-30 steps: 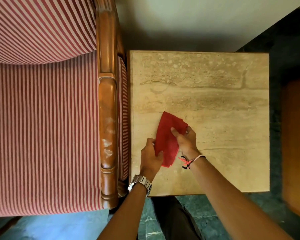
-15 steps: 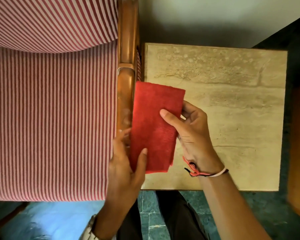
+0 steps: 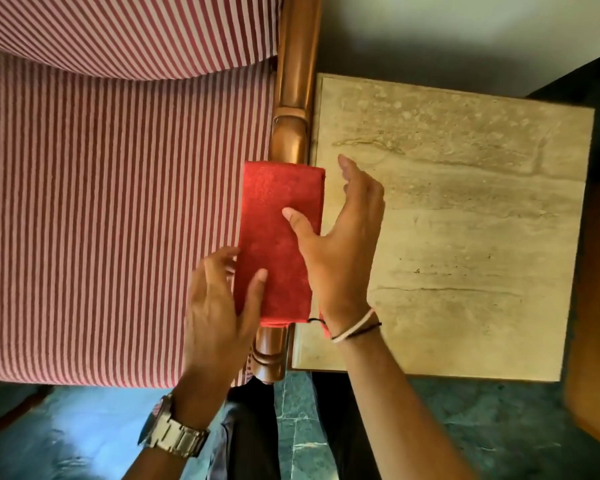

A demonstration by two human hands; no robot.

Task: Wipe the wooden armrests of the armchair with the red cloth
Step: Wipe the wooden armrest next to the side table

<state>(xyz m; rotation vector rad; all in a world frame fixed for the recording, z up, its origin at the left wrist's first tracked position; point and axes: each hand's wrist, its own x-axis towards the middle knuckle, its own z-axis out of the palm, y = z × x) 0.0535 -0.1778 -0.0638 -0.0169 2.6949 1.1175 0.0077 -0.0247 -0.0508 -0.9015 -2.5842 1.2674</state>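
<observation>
Where the striped armchair (image 3: 111, 202) ends on its right, its wooden armrest (image 3: 293, 98) runs lengthwise away from the viewer, the stone side table (image 3: 465, 220) just beside it with barely a gap. Folded long, the red cloth (image 3: 278, 230) lies draped along the armrest, its long axis matching the wood. Beside the cloth, the left hand (image 3: 219, 313) spreads its fingers with the thumb on the fabric; the right hand (image 3: 343, 251) is splayed, thumb pressing the cloth.
</observation>
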